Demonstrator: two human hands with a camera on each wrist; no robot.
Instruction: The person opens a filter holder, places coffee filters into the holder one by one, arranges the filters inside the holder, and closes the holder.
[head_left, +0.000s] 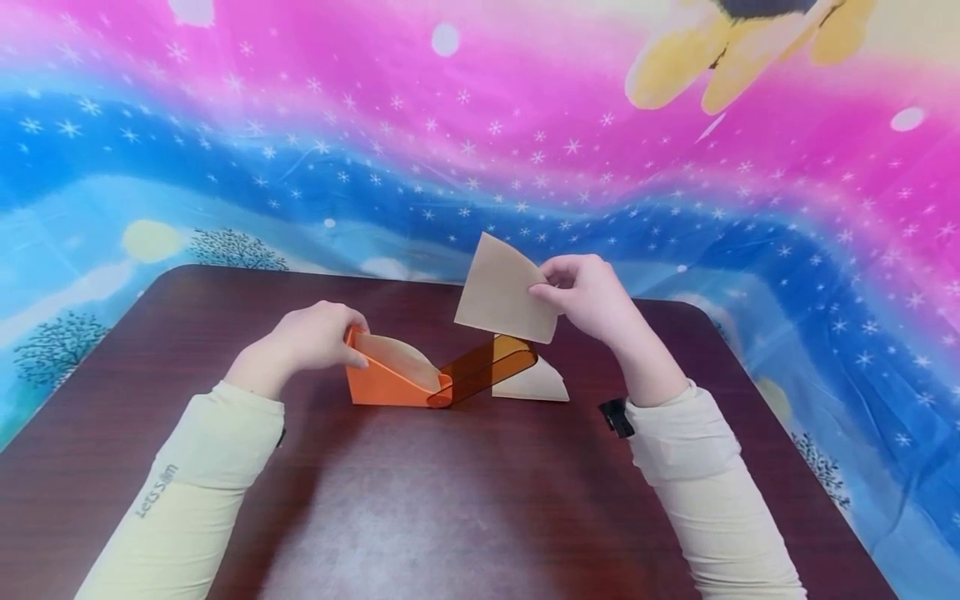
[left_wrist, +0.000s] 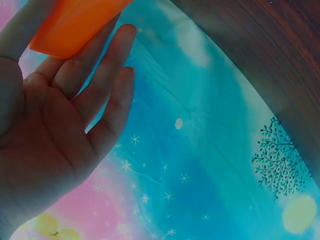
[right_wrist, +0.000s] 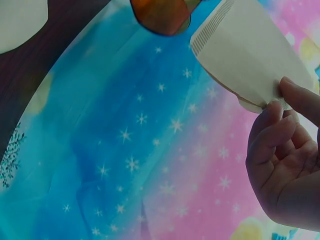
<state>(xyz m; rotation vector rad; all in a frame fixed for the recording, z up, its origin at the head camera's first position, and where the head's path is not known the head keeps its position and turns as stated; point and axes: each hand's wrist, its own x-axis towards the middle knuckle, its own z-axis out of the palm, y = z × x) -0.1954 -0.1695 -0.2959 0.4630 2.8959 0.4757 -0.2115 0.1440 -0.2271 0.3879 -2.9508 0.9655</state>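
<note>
An orange coffee filter holder [head_left: 386,389] stands on the table, with a paper filter [head_left: 401,357] showing inside it. Its see-through brown lid [head_left: 487,367] is swung out to the right. My left hand [head_left: 318,333] grips the holder's back left end between thumb and fingers; the left wrist view shows an orange corner [left_wrist: 75,30] of it in that hand. Held up over the lid, a tan cone-shaped paper coffee filter [head_left: 504,290] is pinched at its right edge by my right hand [head_left: 588,296]. The right wrist view shows the crimped seam of this filter [right_wrist: 250,50].
Another paper filter [head_left: 528,383] lies on the table, partly behind the brown lid. The dark wooden table [head_left: 420,500] has rounded far corners. A colourful printed cloth [head_left: 375,125] hangs close behind it and down its right side.
</note>
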